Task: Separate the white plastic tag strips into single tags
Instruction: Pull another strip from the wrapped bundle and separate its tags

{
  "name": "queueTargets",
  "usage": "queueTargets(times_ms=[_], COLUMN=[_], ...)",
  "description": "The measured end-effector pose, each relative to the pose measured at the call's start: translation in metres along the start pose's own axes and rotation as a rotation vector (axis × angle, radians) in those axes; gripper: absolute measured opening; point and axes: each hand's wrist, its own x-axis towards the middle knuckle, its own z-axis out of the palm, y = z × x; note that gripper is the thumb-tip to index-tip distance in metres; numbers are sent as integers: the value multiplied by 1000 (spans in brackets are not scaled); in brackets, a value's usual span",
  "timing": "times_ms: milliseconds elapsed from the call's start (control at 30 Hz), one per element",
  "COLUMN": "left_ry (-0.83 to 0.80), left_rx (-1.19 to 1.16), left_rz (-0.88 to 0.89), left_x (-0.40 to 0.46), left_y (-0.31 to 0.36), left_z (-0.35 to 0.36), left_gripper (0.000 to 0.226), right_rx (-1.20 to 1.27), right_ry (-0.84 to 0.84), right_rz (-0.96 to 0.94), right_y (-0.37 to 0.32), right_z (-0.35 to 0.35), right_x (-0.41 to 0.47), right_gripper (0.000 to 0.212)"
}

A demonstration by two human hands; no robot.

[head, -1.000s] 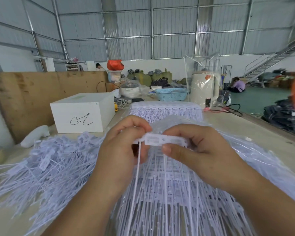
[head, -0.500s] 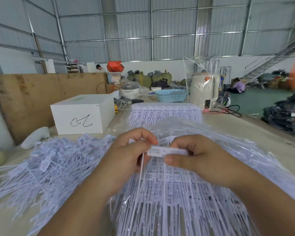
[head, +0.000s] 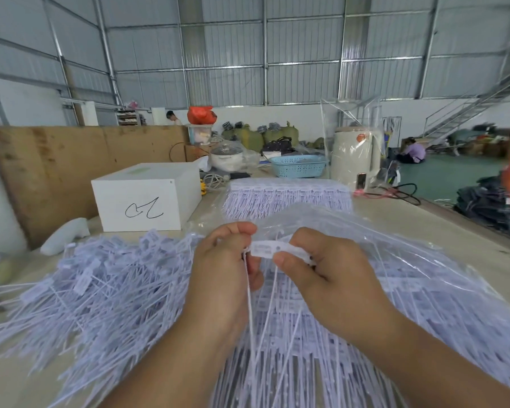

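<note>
Both hands up: left hand [head: 223,265] pinches one tag [head: 248,285], right hand [head: 324,270] grips the strip [head: 273,249].

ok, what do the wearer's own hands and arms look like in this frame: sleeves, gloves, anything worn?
Both are bare. The left hand and right hand have no gloves, and no rings, watch or bands show. Both forearms are uncovered from the wrist down to the bottom edge of the picture, so no sleeve is visible. Fingernails are short and unpainted. No markings or tape on either arm.
</note>
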Motion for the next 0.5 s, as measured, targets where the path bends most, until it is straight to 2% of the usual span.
queueTargets(times_ms=[67, 133, 200, 233, 300, 367, 500], left_ry=[-105, -279, -424, -437, -348, -209, -33], left_rx=[81, 207, 320, 352, 355, 251, 0], left_rz=[3, 19, 7, 4, 26, 25, -28], left_x=[4, 6, 5, 4, 2, -1, -7], left_y=[3, 9, 13, 13, 10, 10, 5], left_z=[-8, -15, -17, -15, -11, -3, 8], left_gripper=[42, 40, 34, 35, 43, 47, 35], right_rx=[203, 385, 432, 417, 365, 267, -32], right_ry=[-129, -312, -461, -474, -368, -217, 27], right_rz=[92, 149, 136, 126, 104, 63, -67], right_y=[3, 2, 1, 0, -3, -7, -16], right_z=[-10, -20, -24, -22, -17, -9, 4], right_x=[3, 5, 4, 3, 2, 1, -2], right_gripper=[31, 24, 19, 18, 18, 26, 21])
